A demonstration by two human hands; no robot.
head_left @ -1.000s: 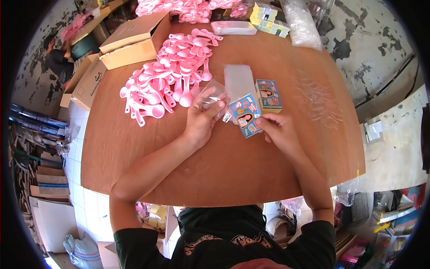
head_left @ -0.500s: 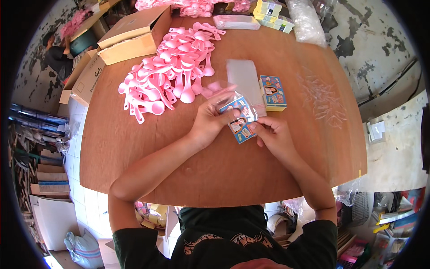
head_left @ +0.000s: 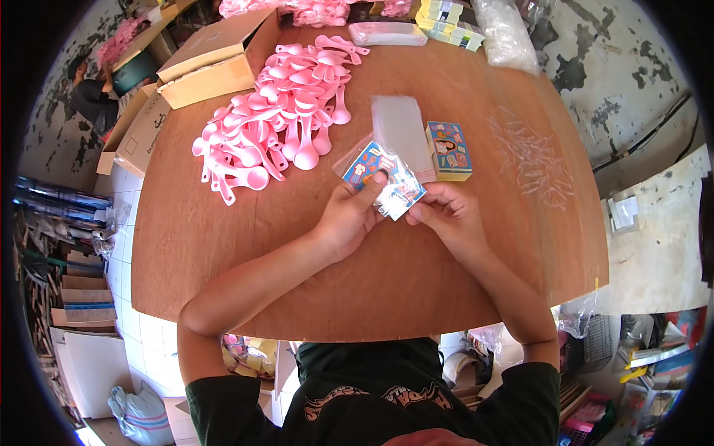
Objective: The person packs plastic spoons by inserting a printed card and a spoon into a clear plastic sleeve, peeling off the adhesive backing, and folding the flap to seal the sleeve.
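A blue printed card (head_left: 363, 166) lies tilted between my hands, covered by a clear plastic bag that throws back a bright glare. My left hand (head_left: 346, 219) is closed on the card and bag, its thumb across the front and its fingers behind. At the lower right corner, my right hand (head_left: 450, 212) pinches the edge with thumb and forefinger. Just beyond them is a stack of flat clear bags (head_left: 398, 123). Beside it, on the right, stands a stack of similar blue cards (head_left: 449, 151).
A heap of pink spoons (head_left: 301, 97) spreads over the table's left part, next to a cardboard box (head_left: 212, 63). Thin clear strips (head_left: 532, 160) lie scattered at right. Along the far edge are card bundles (head_left: 450, 26) and a plastic roll (head_left: 506, 33). Another person (head_left: 97, 97) is at far left.
The card and bag have turned, with the card's top swinging left and its lower end rising. My right hand's pinch has shifted slightly left and down the edge.
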